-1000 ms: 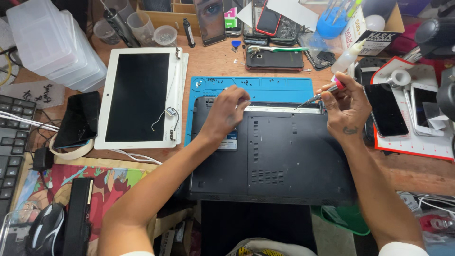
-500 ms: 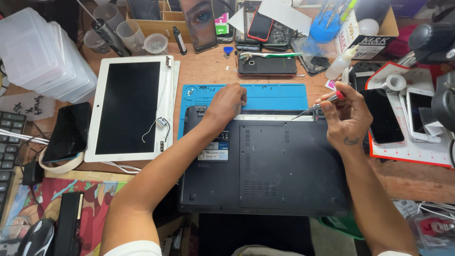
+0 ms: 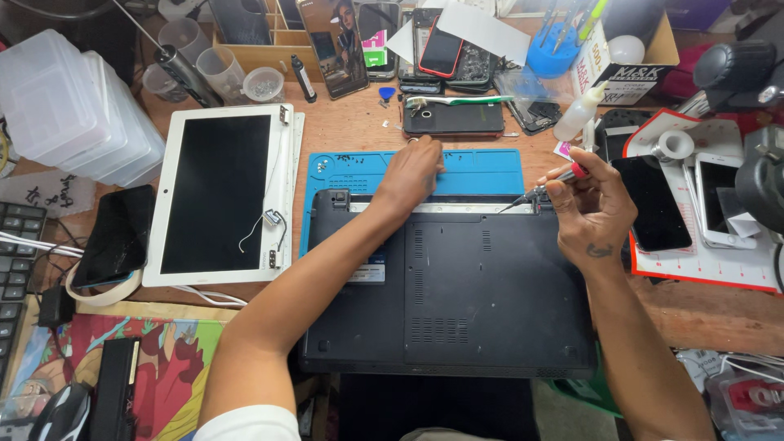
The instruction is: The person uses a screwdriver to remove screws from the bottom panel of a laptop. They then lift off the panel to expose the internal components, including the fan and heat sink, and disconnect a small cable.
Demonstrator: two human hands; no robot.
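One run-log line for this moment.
left hand: resting on laptop base's top edge | right hand: holding screwdriver | tip at laptop's upper right corner

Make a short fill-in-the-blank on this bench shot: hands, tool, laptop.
1. The right hand holds a ____ with a red collar.
2. The left hand rests at the far edge of the upturned black ____.
3. Beyond the laptop base lies a repair mat coloured ____.
4. Left of the base lies a detached screen panel with a ____ frame.

Missing words: screwdriver; laptop; blue; white
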